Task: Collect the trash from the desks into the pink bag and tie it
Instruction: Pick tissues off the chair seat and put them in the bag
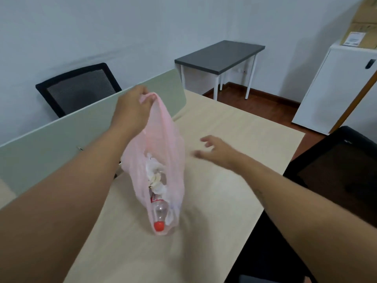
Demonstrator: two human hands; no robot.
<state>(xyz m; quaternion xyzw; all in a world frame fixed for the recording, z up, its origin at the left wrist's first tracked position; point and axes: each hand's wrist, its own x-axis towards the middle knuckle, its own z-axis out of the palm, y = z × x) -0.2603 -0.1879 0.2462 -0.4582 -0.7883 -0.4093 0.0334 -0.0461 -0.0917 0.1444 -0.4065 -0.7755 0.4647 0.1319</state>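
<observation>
A thin pink bag (pixel 173 144) hangs over the light wooden desk (pixel 234 135), its bottom resting on the desktop. My left hand (pixel 132 109) pinches the bag's top edge and holds it up. Through the plastic I see a clear bottle with a red cap (pixel 159 213) lying neck-down, and crumpled white paper (pixel 155 176) above it. My right hand (pixel 216 152) hovers just right of the bag with fingers spread, holding nothing and slightly blurred.
A pale green divider panel (pixel 61 135) runs along the desk's left side, with a black mesh chair (pixel 81 88) behind it. A dark chair (pixel 336 172) stands at the desk's right edge. Farther back are a small grey table (pixel 220 56) and a white cabinet (pixel 336 88).
</observation>
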